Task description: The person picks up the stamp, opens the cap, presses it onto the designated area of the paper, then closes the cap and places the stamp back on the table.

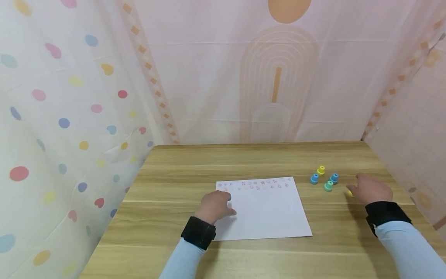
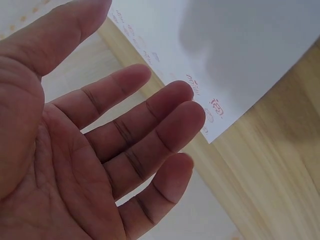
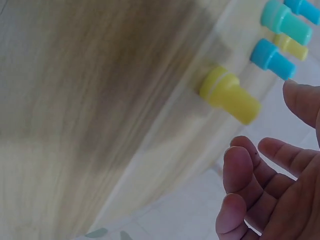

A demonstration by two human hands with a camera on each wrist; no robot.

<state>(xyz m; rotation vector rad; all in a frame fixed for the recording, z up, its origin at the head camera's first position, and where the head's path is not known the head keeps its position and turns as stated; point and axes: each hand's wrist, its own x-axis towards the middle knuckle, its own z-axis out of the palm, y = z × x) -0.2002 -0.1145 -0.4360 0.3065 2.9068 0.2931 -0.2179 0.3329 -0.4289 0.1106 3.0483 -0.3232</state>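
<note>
A white sheet of paper (image 1: 266, 213) lies on the table, with small reddish stamped marks in rows along its far edge. Over its left side hovers my left hand (image 1: 213, 206), fingers relaxed and holding nothing; the left wrist view shows the bare palm. At the right, my right hand (image 1: 374, 188) is beside a small yellow stamp (image 3: 230, 95) that stands on the table. Its fingers are loosely bent, with a gap between them and the stamp. Left of that hand stand two blue stamps (image 1: 314, 178), a green stamp (image 1: 328, 186) and another yellow stamp (image 1: 321, 170).
The wooden table (image 1: 167, 217) runs back to a pale patterned curtain (image 1: 209, 77). A dotted curtain (image 1: 69, 155) hangs along the left side, and another light cloth (image 1: 414, 135) along the right.
</note>
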